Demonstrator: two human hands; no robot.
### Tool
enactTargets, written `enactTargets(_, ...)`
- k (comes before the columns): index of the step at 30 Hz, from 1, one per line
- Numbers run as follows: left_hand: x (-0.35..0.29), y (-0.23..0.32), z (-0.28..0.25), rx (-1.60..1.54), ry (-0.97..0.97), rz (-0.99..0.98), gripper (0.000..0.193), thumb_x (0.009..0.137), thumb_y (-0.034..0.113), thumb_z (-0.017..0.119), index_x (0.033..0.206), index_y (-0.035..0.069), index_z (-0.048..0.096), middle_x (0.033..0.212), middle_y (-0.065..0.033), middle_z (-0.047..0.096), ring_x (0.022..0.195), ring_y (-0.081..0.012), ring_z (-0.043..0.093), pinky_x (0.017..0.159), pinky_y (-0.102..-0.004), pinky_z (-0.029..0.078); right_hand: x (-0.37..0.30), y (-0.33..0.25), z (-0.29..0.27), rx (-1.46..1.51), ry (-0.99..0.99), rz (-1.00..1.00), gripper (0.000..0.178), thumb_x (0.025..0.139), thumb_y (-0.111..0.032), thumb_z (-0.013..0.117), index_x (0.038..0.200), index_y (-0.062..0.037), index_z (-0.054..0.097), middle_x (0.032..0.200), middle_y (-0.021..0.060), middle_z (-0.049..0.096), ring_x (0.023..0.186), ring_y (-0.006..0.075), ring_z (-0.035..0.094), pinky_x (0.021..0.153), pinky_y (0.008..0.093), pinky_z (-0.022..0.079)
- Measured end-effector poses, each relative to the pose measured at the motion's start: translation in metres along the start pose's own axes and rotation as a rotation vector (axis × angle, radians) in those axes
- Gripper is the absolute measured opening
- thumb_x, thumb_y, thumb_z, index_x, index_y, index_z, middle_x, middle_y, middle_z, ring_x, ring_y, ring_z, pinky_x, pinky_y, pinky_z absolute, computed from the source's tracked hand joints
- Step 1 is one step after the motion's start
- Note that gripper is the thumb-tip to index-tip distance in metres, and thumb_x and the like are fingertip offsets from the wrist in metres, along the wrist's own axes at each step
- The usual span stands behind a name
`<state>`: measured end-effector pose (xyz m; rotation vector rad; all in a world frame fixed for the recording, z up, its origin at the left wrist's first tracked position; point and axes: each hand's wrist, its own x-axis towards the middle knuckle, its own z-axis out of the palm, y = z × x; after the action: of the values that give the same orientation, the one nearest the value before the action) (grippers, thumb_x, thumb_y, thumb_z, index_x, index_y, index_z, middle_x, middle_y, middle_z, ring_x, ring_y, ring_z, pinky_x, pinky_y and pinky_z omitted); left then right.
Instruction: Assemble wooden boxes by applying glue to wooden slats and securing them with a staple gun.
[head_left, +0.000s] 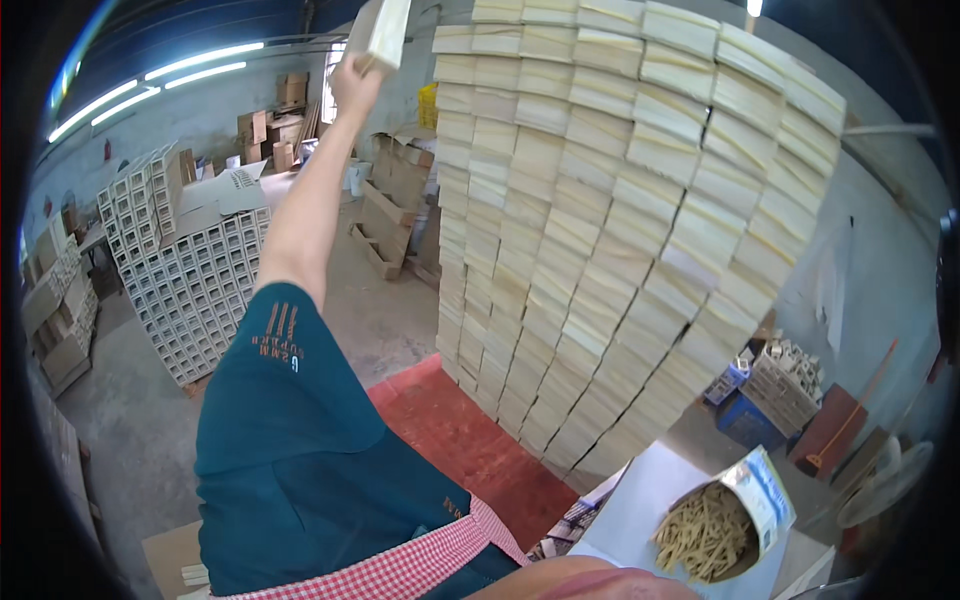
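As the raised left hand (358, 85) closes its fingers around the lower end of a pale rectangular block (388, 38), the block stands at the upper edge of the view, partly cut off, just left of a tall stack of pale blocks (580, 210) and visibly apart from it. The right hand lies outside the view, so its state cannot be told. The bare forearm emerges from a teal sleeve (290, 400). Red sheeting (440, 420) covers the floor beside the stack's base. At lower right, an open bag (772, 505) of thin yellowish sticks (703, 532) rests on a white surface (632, 505). Farther back, at left, rise piled hollow units (200, 290) with square openings.
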<state>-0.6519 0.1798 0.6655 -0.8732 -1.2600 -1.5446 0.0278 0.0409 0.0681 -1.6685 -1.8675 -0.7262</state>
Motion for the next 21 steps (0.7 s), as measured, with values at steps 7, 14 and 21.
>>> enactTargets(7,0.146,-0.027,0.127,0.274,-0.074,0.059,0.023,0.074,0.013,0.067,0.095,0.003,0.067,0.095,-0.0149,0.070,0.086,-0.0298,0.064,0.076,-0.0373,0.050,0.216,-0.049,-0.043,-0.056,-0.006,0.092,0.054,0.103,-0.031,0.043,0.149,-0.0036,0.040,0.134,0.0211,0.060,0.117,0.0354,0.060,0.100,0.0470,0.049)
enactTargets(14,0.256,-0.091,0.112,0.163,-0.265,-0.131,0.021,0.072,0.012,0.068,0.090,0.002,0.068,0.099,-0.0176,0.072,0.090,-0.0313,0.065,0.082,-0.0382,0.051,0.354,-0.114,-0.099,-0.097,-0.041,0.226,0.048,0.105,-0.029,0.041,0.145,-0.0040,0.046,0.134,0.0203,0.060,0.119,0.0354,0.059,0.103,0.0474,0.048)
enactTargets(21,0.241,-0.036,0.100,-0.021,-0.439,-0.244,0.025,0.076,0.022,0.071,0.093,0.003,0.071,0.095,-0.0164,0.072,0.087,-0.0279,0.064,0.080,-0.0381,0.052,0.447,-0.162,-0.167,-0.157,-0.139,0.390,0.044,0.106,-0.028,0.039,0.140,-0.0045,0.053,0.134,0.0194,0.060,0.121,0.0354,0.058,0.106,0.0478,0.047)
